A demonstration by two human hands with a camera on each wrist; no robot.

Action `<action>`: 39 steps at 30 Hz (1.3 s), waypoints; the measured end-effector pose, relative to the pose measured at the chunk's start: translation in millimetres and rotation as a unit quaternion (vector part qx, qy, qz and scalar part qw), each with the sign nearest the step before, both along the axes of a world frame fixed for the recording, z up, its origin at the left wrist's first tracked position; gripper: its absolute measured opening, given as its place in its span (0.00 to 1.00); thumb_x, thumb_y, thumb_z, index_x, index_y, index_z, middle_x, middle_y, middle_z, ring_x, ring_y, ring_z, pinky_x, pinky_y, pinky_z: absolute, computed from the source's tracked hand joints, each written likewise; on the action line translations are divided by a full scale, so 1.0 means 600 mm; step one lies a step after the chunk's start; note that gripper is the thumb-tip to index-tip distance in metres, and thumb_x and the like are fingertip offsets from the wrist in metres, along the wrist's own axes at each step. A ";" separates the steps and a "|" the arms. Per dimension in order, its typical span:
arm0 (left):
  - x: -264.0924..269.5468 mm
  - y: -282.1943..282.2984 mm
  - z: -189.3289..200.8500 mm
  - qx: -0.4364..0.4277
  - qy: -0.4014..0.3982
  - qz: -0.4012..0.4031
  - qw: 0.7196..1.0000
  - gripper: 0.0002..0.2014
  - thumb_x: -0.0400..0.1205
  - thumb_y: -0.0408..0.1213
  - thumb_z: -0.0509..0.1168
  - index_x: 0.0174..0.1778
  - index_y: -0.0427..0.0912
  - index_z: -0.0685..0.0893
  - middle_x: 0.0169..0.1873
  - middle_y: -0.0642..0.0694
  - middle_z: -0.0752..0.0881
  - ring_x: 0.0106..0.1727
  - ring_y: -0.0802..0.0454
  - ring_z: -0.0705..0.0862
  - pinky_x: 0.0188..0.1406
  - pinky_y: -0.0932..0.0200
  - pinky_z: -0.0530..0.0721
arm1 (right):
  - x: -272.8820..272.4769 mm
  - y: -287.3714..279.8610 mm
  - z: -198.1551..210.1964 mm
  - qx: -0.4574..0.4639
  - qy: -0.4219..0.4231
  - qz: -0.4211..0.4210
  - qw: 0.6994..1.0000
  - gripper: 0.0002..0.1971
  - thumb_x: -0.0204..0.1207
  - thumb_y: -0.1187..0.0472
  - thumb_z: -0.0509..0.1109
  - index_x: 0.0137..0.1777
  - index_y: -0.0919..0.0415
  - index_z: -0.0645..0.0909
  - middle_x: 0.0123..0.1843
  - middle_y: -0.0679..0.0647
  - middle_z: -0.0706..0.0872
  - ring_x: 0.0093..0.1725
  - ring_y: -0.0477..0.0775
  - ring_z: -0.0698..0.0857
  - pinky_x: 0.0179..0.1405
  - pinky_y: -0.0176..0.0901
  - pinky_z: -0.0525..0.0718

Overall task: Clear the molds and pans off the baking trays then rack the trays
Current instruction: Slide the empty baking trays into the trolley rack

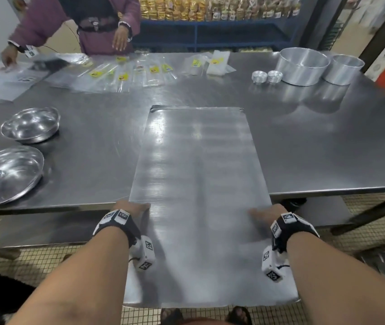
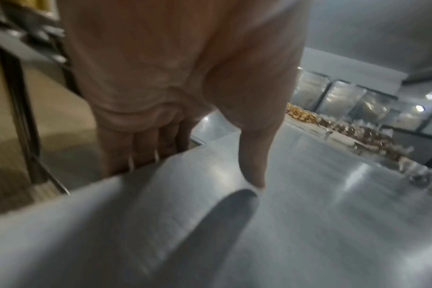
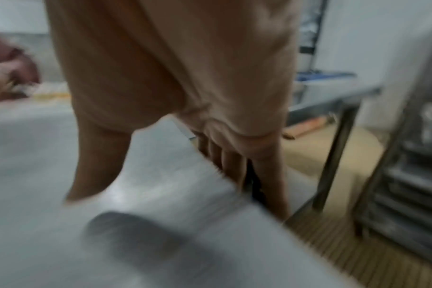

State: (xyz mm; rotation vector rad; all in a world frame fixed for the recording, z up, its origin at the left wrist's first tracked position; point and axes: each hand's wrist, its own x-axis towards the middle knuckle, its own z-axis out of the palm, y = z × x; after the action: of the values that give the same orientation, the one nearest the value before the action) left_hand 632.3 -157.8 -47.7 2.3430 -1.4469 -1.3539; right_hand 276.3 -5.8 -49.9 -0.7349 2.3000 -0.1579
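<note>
A long bare baking tray (image 1: 198, 184) lies lengthwise, its far half on the steel table (image 1: 327, 148) and its near half hanging past the front edge. My left hand (image 1: 132, 208) grips its left edge, thumb on top and fingers under, as the left wrist view shows on the tray (image 2: 284, 233) with the left hand (image 2: 180, 136). My right hand (image 1: 267, 213) grips the right edge the same way; the right wrist view shows the right hand (image 3: 185, 126) on the tray (image 3: 136, 214). Two round pans (image 1: 302, 66) and small molds (image 1: 267, 76) stand at the back right.
Two shiny bowls (image 1: 11, 170) sit at the table's left. Plastic bags (image 1: 128, 71) are spread along the far edge, where another person (image 1: 81, 24) works. A tray rack (image 3: 407, 175) stands to my right. Shelves of packaged goods (image 1: 210, 8) line the back.
</note>
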 end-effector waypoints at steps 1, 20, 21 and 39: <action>-0.001 0.000 -0.007 -0.014 0.002 0.015 1.000 0.23 0.73 0.53 0.79 0.55 0.40 0.86 0.52 0.42 0.89 0.44 0.44 0.84 0.49 0.55 0.81 | 0.004 -0.002 -0.010 -0.032 0.005 -0.035 0.999 0.35 0.73 0.32 0.62 0.66 0.62 0.83 0.67 0.57 0.85 0.66 0.59 0.83 0.58 0.43 0.77; -0.008 0.034 -0.039 0.018 0.054 0.120 0.991 0.35 0.65 0.44 0.87 0.62 0.29 0.83 0.55 0.31 0.88 0.51 0.32 0.87 0.60 0.42 0.85 | 0.039 0.121 -0.056 -0.151 -0.106 -0.379 0.907 0.28 0.58 0.60 0.88 0.56 0.72 0.85 0.48 0.63 0.89 0.45 0.62 0.87 0.51 0.47 0.84; -0.012 0.041 -0.037 0.016 0.050 0.106 0.993 0.36 0.65 0.45 0.86 0.62 0.28 0.83 0.56 0.32 0.88 0.50 0.33 0.87 0.59 0.43 0.85 | 0.039 0.136 -0.053 -0.160 -0.109 -0.391 0.900 0.25 0.59 0.62 0.87 0.54 0.72 0.85 0.45 0.62 0.88 0.43 0.62 0.87 0.49 0.47 0.84; -0.230 0.221 0.037 -0.027 0.106 -0.148 0.983 0.29 0.74 0.41 0.81 0.64 0.25 0.83 0.59 0.38 0.86 0.58 0.39 0.86 0.52 0.55 0.78 | 0.067 0.500 0.062 -0.262 -0.022 -0.602 0.754 0.20 0.61 0.66 0.87 0.48 0.72 0.82 0.37 0.60 0.84 0.35 0.59 0.82 0.40 0.46 0.78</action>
State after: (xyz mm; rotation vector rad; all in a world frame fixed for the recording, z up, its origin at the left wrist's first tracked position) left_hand 494.2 -25.4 -25.5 1.9379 -1.7885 -1.5525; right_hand 316.3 293.9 -12.9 0.6524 2.3164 -1.4126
